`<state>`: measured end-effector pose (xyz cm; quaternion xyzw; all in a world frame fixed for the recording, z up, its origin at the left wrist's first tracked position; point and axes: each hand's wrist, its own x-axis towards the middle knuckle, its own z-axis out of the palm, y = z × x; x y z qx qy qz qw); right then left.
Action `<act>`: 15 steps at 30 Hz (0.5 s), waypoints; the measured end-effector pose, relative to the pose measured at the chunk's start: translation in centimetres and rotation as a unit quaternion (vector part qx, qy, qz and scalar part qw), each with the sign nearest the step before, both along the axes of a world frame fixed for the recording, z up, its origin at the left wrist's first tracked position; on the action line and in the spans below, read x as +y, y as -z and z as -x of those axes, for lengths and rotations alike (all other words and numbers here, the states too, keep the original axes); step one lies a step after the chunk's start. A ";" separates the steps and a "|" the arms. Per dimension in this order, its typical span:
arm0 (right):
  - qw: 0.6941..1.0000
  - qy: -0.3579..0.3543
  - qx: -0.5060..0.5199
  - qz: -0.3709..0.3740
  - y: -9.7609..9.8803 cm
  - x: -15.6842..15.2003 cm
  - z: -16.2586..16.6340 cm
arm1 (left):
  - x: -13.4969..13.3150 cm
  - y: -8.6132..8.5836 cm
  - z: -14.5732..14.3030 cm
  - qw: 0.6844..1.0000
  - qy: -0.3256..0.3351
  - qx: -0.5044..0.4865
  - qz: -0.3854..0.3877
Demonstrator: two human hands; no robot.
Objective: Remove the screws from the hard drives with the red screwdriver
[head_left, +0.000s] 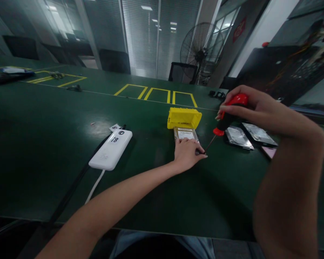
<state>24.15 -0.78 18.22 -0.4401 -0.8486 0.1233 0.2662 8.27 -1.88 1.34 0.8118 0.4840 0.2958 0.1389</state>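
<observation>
A hard drive (185,133) with a white label lies on the green table against the open front of a yellow bin (184,118). My left hand (187,154) is on the drive's near part, gripping it and hiding that end. The thumb points right, beside the screwdriver's tip. Wrapped in my right hand (247,104) is a screwdriver (226,117) with a red and black handle. Its thin shaft slants down and left to the drive's near right corner, close to my left thumb. Whether the tip sits in a screw cannot be seen.
To the right lie two more hard drives (239,137) (259,134) and a pinkish flat piece (269,151). A white power bank (111,149) with a cable lies on the left. Yellow tape outlines (158,94) mark the far table (102,104). A fan (201,54) stands behind.
</observation>
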 end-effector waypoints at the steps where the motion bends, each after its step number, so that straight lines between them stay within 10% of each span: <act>1: 1.000 -0.012 0.008 0.015 0.0 -0.1 -0.2 | 0.0 0.0 0.0 1.000 0.001 0.000 -0.002; 15: 0.999 0.026 -0.021 -0.008 -0.4 -0.1 -1.7 | 0.2 0.1 -0.1 1.000 0.013 0.015 0.001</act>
